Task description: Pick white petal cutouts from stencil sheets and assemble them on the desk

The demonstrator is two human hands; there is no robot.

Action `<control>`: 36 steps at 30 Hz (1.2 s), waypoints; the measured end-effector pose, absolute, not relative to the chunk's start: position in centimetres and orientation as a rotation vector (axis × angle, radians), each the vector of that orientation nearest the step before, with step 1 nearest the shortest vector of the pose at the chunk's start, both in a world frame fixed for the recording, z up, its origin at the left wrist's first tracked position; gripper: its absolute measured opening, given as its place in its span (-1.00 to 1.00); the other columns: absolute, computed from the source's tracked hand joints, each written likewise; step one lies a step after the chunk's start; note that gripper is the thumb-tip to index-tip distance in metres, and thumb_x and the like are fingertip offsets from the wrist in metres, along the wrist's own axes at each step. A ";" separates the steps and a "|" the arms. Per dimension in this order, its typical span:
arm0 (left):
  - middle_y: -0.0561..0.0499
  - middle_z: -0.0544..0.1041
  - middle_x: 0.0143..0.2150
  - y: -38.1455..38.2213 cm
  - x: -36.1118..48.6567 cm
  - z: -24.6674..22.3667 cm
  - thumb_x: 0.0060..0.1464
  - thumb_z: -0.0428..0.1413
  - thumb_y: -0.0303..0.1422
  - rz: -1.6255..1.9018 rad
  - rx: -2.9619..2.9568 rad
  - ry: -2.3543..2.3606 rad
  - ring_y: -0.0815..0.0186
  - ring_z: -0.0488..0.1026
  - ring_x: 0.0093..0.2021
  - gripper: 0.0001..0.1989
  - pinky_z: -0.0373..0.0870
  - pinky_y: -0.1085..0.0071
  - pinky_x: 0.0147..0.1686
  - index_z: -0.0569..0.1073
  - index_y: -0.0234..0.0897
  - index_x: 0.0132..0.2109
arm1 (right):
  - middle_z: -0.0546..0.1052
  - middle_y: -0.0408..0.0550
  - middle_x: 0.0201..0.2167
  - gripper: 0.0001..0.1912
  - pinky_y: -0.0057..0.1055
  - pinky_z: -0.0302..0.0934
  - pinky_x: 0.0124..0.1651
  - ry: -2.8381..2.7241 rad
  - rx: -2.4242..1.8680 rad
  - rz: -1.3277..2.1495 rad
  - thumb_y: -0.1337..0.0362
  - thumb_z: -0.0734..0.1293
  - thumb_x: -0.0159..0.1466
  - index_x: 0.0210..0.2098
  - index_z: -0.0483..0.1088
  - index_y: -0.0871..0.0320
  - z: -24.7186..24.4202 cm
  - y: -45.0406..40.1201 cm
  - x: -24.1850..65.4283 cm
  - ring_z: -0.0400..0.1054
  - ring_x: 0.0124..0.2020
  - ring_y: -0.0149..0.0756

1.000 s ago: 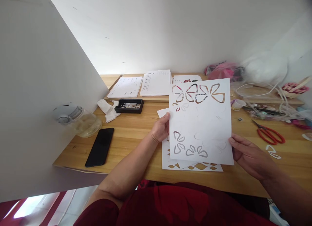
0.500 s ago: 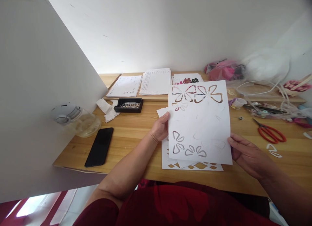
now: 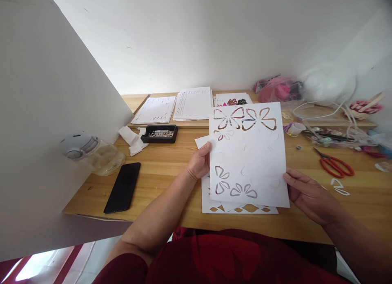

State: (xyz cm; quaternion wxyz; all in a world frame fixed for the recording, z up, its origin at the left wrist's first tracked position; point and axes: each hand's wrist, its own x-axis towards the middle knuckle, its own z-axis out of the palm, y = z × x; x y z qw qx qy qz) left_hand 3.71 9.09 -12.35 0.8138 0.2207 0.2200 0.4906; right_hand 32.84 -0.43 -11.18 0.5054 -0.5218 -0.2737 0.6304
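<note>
A white sheet with cut-out petal shapes is held up, facing me, above the wooden table. My left hand grips its left edge, fingers partly hidden behind the paper. At the lower right edge, my right hand pinches the sheet between thumb and fingers. Beneath it, other white cut-out sheets lie on the table, mostly covered. Right of my right hand rest red-handled scissors and a small white cut paper piece.
A black phone, a black tray of beads, crumpled tissue and a lidded glass jug are on the left. Paper stacks stand on the back ledge. Bags, cables and a woven basket crowd the back right.
The view has shifted slightly, so most things appear a little further left. Both hands still grip the cut-out sheet in nearly the same pose.
</note>
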 end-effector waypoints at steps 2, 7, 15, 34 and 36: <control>-0.21 0.59 -0.01 9.1 3.7 -12.3 0.23 0.03 -0.27 1.045 0.477 0.482 0.01 0.43 0.16 -0.65 0.23 0.08 0.26 0.49 -0.38 0.05 | 0.64 -0.14 -0.21 -0.68 -0.57 0.45 -0.21 -0.663 -1.266 1.508 0.24 0.60 -0.04 -0.26 0.60 -0.01 -11.2 -0.4 32.8 0.53 -0.25 -0.33; -0.19 0.61 -0.04 9.0 3.7 -12.2 0.24 0.02 -0.29 1.061 0.475 0.502 0.02 0.44 0.14 -0.69 0.25 0.09 0.25 0.52 -0.37 0.00 | 0.65 -0.17 -0.25 -0.65 -0.60 0.45 -0.23 -0.649 -1.299 1.454 0.23 0.62 -0.10 -0.29 0.60 -0.01 -11.0 -0.4 32.4 0.52 -0.30 -0.37; -0.20 0.59 -0.02 9.0 3.7 -11.8 0.28 -0.03 -0.19 1.053 0.444 0.512 0.03 0.46 0.13 -0.61 0.27 0.11 0.22 0.51 -0.37 0.03 | 0.65 -0.19 -0.30 -0.70 -0.59 0.45 -0.29 -0.711 -1.376 1.387 0.23 0.59 -0.05 -0.30 0.59 -0.07 -11.1 -0.5 32.7 0.53 -0.30 -0.33; -0.19 0.57 0.02 9.1 3.6 -12.3 0.17 0.08 -0.06 1.057 0.543 0.498 0.00 0.45 0.12 -0.55 0.36 0.12 0.14 0.51 -0.33 0.02 | 0.61 -0.07 -0.07 -0.58 -0.43 0.48 -0.34 -0.757 -1.533 1.281 0.18 0.56 -0.03 -0.14 0.57 -0.08 -11.4 -0.8 32.9 0.50 -0.08 -0.08; -0.20 0.57 0.01 9.1 3.5 -12.2 0.16 0.04 0.05 1.049 0.582 0.461 -0.02 0.46 0.11 -0.45 0.39 0.11 0.10 0.51 -0.33 0.02 | 0.61 -0.06 -0.08 -0.58 -0.41 0.49 -0.31 -0.796 -1.520 1.291 0.17 0.55 0.00 -0.12 0.57 -0.08 -11.5 -0.8 33.0 0.51 -0.09 -0.08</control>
